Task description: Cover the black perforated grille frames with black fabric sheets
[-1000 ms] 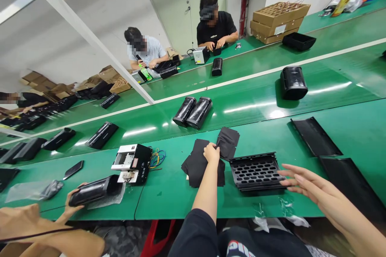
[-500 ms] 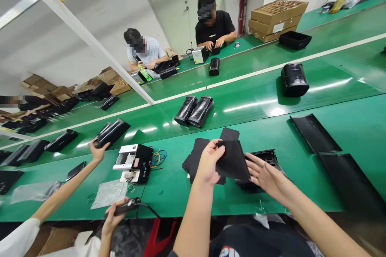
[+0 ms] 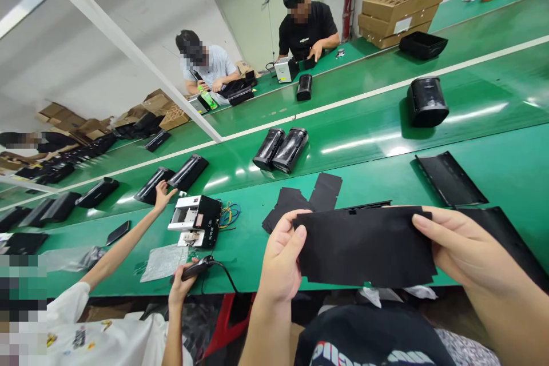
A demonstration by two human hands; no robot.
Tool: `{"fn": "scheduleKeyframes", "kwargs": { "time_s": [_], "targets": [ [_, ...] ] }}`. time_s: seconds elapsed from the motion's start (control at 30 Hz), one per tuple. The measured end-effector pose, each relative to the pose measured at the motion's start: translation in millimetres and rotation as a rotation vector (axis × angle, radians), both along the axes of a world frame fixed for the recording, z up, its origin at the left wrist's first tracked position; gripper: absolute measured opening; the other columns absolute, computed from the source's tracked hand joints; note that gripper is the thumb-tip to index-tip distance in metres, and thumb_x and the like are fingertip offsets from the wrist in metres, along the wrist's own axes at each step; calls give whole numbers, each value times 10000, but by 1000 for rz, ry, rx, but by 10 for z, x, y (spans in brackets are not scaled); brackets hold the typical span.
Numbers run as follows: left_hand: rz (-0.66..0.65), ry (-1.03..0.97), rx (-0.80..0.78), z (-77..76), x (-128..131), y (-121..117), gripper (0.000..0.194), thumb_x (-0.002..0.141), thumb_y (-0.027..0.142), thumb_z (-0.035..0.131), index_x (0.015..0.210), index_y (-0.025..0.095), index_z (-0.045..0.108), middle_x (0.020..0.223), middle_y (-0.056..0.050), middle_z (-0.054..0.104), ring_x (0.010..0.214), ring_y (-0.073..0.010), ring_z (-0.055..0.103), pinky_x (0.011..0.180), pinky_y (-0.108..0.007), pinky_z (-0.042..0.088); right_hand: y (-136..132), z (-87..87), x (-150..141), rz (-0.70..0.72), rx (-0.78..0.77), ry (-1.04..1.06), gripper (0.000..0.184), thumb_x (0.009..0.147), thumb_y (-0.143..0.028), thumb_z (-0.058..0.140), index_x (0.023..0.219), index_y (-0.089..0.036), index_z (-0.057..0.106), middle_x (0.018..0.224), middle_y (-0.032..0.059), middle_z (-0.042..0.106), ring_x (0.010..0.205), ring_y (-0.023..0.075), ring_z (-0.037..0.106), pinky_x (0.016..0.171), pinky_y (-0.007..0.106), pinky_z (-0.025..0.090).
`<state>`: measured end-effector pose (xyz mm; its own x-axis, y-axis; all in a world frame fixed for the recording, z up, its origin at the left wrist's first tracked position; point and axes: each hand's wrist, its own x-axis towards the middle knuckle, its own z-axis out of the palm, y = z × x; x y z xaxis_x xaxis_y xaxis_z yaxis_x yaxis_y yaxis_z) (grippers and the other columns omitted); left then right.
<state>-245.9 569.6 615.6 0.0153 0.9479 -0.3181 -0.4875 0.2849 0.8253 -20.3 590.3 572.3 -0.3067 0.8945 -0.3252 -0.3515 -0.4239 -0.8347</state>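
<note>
I hold a black cloth sheet [image 3: 364,246] stretched flat in front of me. My left hand [image 3: 281,260] pinches its left edge and my right hand [image 3: 461,243] pinches its right edge. The sheet hides most of a black perforated plastic grille, of which only the top edge [image 3: 369,205] shows behind it. More black cloth pieces [image 3: 304,199] lie in a loose pile on the green table [image 3: 253,251] just beyond my left hand.
Black plastic panels [image 3: 450,178] lie at the right. Two black cylinders [image 3: 281,150] and a black housing [image 3: 426,103] rest on the conveyor belt. A person at my left reaches to black parts [image 3: 171,177] and holds a corded tool [image 3: 195,269]. A white-and-black device [image 3: 195,220] stands nearby.
My left hand picked a black cloth piece off the pile, my right hand joined it, and both spread it wide over the grille. The person at my left put a part on the belt.
</note>
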Motion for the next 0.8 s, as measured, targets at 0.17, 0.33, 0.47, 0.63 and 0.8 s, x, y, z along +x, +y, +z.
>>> {"fn": "scheduleKeyframes", "kwargs": {
  "time_s": [0.17,0.33,0.47,0.63,0.8],
  "targets": [
    [-36,6,13,37,-3,-63,259,722,236,568,972,169,567,887,-67,647,833,-195,604,763,-310,468,-64,126,-1,-7,72,-50,333,696,-394,589,988,-245,645,946,102,660,892,278,597,727,366,510],
    [-91,-1,27,47,-36,-118,269,743,241,548,999,164,576,891,-82,652,846,-209,601,759,-324,472,-86,197,-27,8,94,-16,289,695,-393,585,955,-286,656,952,82,660,886,282,601,722,381,514],
    [-76,21,39,41,-44,-148,270,746,243,549,995,146,589,897,-89,650,858,-202,594,768,-311,468,-105,194,-13,-12,112,-35,287,705,-397,571,966,-304,648,964,72,657,891,282,599,713,385,516],
    [-106,12,-38,-70,14,-180,269,721,271,582,961,151,596,852,-71,652,767,-173,610,695,-278,489,-28,15,-20,-42,161,-273,356,756,-421,499,1062,-264,591,1007,66,642,957,268,567,789,411,479],
    [-173,7,-179,-306,111,-195,275,660,272,643,889,141,567,755,-57,650,590,-141,611,517,-226,485,-12,-174,-226,-259,589,-906,419,756,-366,509,1145,-212,486,1193,106,498,1117,277,427,919,465,347]
  ]
}}
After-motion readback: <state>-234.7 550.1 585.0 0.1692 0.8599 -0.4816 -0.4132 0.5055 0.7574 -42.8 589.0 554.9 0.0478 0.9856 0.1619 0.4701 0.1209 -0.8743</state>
